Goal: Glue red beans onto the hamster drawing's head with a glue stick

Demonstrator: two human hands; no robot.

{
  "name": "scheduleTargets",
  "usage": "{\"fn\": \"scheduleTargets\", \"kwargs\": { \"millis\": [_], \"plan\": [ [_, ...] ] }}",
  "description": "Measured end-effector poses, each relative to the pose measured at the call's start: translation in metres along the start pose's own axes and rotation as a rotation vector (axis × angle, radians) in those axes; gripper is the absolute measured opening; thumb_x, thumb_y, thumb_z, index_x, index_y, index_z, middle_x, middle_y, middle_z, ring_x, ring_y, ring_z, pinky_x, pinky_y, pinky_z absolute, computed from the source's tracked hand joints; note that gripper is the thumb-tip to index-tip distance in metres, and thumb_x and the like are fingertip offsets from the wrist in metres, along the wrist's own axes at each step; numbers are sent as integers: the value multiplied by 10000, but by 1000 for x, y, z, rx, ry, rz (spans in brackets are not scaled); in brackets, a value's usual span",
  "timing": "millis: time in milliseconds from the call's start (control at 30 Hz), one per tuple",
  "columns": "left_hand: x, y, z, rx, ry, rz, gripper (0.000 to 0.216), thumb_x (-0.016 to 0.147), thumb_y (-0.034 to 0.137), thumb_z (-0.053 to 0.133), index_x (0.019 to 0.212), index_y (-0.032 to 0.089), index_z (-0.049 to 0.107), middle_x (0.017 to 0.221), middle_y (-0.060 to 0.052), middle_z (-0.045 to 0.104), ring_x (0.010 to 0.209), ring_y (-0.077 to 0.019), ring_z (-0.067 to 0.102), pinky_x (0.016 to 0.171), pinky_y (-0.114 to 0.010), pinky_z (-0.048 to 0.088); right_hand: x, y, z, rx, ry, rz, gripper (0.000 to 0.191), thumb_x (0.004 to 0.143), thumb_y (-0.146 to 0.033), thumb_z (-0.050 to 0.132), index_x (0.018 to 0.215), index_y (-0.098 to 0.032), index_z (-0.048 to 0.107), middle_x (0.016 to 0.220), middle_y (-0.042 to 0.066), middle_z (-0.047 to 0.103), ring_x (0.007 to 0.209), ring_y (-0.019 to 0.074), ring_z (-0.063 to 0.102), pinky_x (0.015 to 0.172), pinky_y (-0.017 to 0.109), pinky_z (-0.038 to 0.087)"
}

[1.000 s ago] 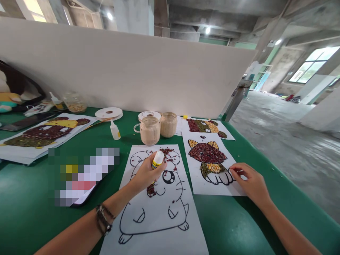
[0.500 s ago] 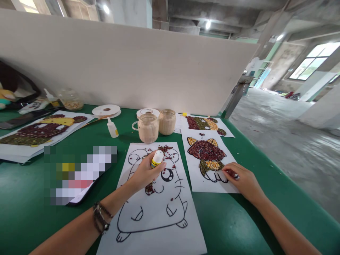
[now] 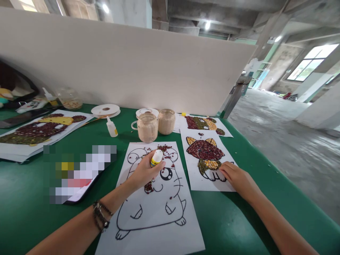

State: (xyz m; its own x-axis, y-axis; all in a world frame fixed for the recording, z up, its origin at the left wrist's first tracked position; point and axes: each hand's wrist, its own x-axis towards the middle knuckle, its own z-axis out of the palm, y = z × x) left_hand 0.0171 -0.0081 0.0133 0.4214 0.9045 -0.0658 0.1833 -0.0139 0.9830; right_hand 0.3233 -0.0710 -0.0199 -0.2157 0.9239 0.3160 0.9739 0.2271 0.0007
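Observation:
My left hand (image 3: 143,171) is closed around a small white glue bottle (image 3: 156,158) with a yellow label, its white end up. It hovers over a sheet with an outlined hamster (image 3: 151,219). Dark red beans (image 3: 164,148) lie loose near the drawing's ears, and more fill a patch by its mouth. At the right, the pinched fingers of my right hand (image 3: 236,177) touch the edge of a fox picture (image 3: 204,150). Its head is covered in red beans, with yellow kernels and green beans below. Whatever those fingers hold is hidden.
Two jars (image 3: 147,128) stand behind the hamster sheet. Another glue bottle (image 3: 112,128) and a white spool (image 3: 105,110) are at their left. A blurred-out phone (image 3: 85,177) lies at left. Finished bean pictures (image 3: 42,129) sit farther left and back right. A white panel (image 3: 127,67) borders the table.
My right hand has shifted slightly left and its wrist has turned; a small whitish thing seen in it earlier is now hidden. My left hand keeps holding the glue bottle, almost still.

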Motion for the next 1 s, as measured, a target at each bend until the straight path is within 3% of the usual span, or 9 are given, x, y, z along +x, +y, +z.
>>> {"fn": "scheduleTargets", "kwargs": {
  "millis": [167, 333, 633, 1000],
  "plan": [
    [0, -2, -1, -5, -4, 11, 206, 673, 319, 509, 662, 193, 347, 438, 109, 319, 353, -33, 303, 362, -169, 291, 0, 4, 0, -67, -21, -38, 262, 819, -217, 322, 681, -221, 544, 728, 25, 584, 597, 117, 542, 496, 213, 406],
    [1, -3, -1, -10, -7, 20, 208, 680, 331, 504, 672, 196, 347, 434, 113, 307, 352, -36, 299, 359, -170, 285, -3, 4, 3, -13, 4, -62, 292, 816, -206, 321, 725, -223, 597, 803, 42, 624, 702, 139, 587, 568, 231, 460],
    [2, -5, -1, -25, -17, 23, 210, 677, 330, 513, 680, 194, 353, 445, 107, 317, 355, -35, 298, 359, -173, 285, -6, 3, 0, 149, 112, 34, 287, 793, -292, 379, 791, -234, 660, 854, 48, 666, 748, 183, 624, 696, 313, 504],
    [2, -5, -2, 13, -11, 46, 181, 697, 311, 492, 691, 193, 356, 434, 107, 311, 360, -37, 298, 367, -172, 283, -5, -3, -8, 165, 148, 73, 284, 794, -322, 367, 768, -221, 631, 800, 52, 661, 692, 175, 619, 629, 288, 496]
  ]
}}
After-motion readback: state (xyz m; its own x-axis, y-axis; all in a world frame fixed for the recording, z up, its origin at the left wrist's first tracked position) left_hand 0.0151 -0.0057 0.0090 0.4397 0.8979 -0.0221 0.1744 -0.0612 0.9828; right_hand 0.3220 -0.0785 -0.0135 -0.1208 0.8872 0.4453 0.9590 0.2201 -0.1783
